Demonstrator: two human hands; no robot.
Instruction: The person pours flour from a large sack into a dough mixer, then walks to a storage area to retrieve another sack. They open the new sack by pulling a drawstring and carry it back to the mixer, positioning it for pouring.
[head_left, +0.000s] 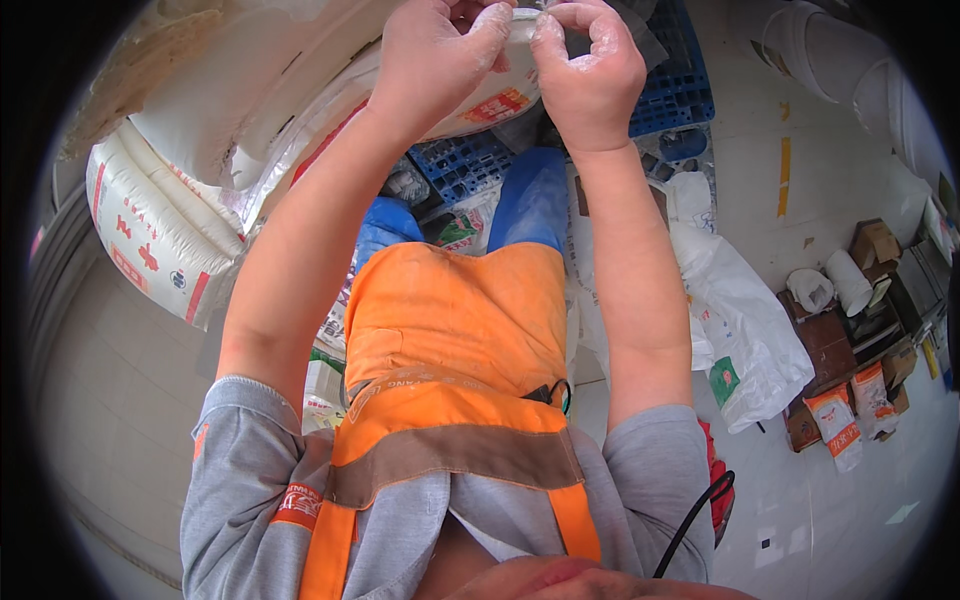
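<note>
At the top edge of the head view, my left hand (446, 56) and my right hand (592, 71) are raised close together, with white powder on the fingers. Their thumbs and forefingers pinch at the pale edge of a white woven sack (517, 79), which bears red and yellow print. A short stretch of that edge shows between the two hands. The upper frame border cuts off some fingertips, so the exact grip is partly hidden. Below the sack, a blue plastic pallet (469, 161) shows around my legs.
A full printed sack (161, 225) bulges at the left. Crumpled white sacks (739, 315) lie right of my legs. Further right are cardboard boxes (876, 244), white rolls (847, 281) and orange-and-white packets (836, 427). A yellow line (784, 176) marks the floor.
</note>
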